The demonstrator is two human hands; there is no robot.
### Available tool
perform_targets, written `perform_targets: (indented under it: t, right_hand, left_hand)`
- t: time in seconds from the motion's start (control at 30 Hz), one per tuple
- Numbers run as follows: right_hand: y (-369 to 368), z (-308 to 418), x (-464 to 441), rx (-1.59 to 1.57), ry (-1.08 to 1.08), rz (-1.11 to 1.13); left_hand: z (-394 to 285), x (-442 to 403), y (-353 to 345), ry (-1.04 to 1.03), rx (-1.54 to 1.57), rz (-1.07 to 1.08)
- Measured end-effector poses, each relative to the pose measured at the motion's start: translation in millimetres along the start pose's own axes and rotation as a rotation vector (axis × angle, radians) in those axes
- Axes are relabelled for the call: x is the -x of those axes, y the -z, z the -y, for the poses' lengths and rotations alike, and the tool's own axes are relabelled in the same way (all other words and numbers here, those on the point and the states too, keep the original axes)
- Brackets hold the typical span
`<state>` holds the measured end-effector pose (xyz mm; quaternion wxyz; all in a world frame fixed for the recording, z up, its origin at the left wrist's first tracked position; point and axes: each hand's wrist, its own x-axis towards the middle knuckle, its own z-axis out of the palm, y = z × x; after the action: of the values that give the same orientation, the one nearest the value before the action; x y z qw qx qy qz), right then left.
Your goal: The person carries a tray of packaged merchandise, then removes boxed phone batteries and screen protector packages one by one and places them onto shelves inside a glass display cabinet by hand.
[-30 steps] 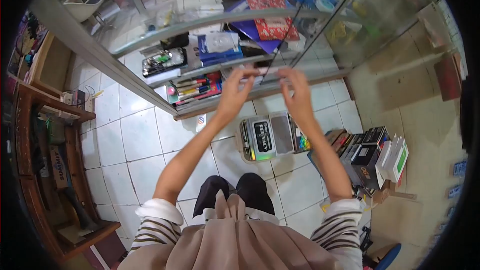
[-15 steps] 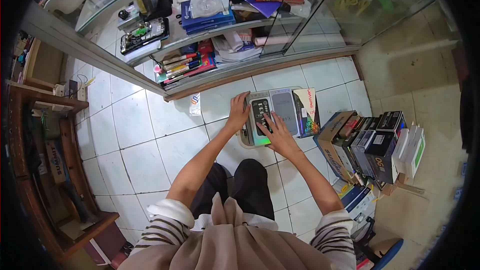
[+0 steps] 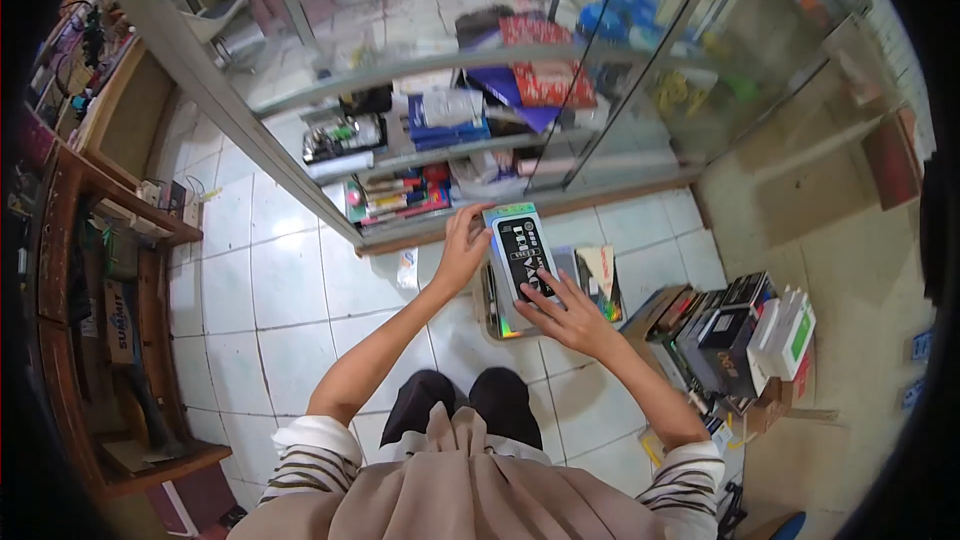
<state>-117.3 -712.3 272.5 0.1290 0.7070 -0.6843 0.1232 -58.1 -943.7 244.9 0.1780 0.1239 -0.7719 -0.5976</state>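
A flat silver box with a black "PRIVACY" label is held in both my hands, raised and tilted above a shallow container on the floor. My left hand grips its upper left edge. My right hand holds the lower right side, fingers lying over its face and the thumb hidden. Behind the box, a grey box and a dark box with a pale corner and shiny pattern show partly in the container.
A glass display cabinet stands ahead, its shelves loaded with books, pens and packets. Several stacked boxes sit on the floor to my right. A wooden shelf stands at left. A small white packet lies on the tiles.
The silver box has come up from the container, with my left hand at its upper edge and my right hand at its lower side. My view has shifted, showing more of the room ahead.
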Motion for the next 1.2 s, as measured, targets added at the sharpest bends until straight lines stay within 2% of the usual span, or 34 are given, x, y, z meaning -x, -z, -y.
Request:
perform_targets:
  t: [0.07,0.13,0.2,0.3,0.4,0.5,0.6,0.73,0.8,0.93,1.0,1.07,1.2]
  right_hand:
    - [53,-8,-37,0.020,0.025,-0.078]
    - [100,-18,-70,0.107,0.091,-0.204]
    - [136,-30,-99,0.283,0.168,-0.295]
    - [185,-36,-141,0.353,0.203,-0.452]
    - [219,-47,-180,0.452,0.246,-0.618]
    - [240,-66,-221,0.444,0.219,-0.706]
    - [247,-94,-260,0.406,0.215,-0.717]
    - [250,-124,-295,0.297,0.214,-0.628]
    - [249,-134,-310,0.292,0.221,-0.633]
    - [249,-157,-332,0.203,0.234,-0.608]
    - [248,-166,-340,0.159,0.145,-0.545]
    - [246,-176,-350,0.107,0.129,-0.518]
    - [237,-203,-378,-0.079,0.127,-0.510]
  left_hand:
    - [-65,-19,17,-0.104,0.067,-0.105]
    - [-113,-40,26,-0.299,0.174,-0.171]
    - [-171,-53,44,-0.461,0.106,-0.213]
    - [-241,-77,68,-0.749,0.021,-0.300]
    - [-298,-102,98,-0.937,-0.113,-0.271]
    - [-334,-142,125,-0.970,-0.153,-0.263]
    - [-347,-188,147,-0.804,-0.213,-0.349]
    - [-342,-242,180,-0.715,-0.384,-0.319]
    - [-340,-254,189,-0.410,-0.442,-0.312]
    - [-339,-273,204,-0.238,-0.342,-0.151]
    - [-333,-280,207,-0.230,-0.317,-0.153]
    - [-335,-274,210,-0.242,-0.257,-0.037]
    - [-322,-291,220,-0.287,-0.297,-0.018]
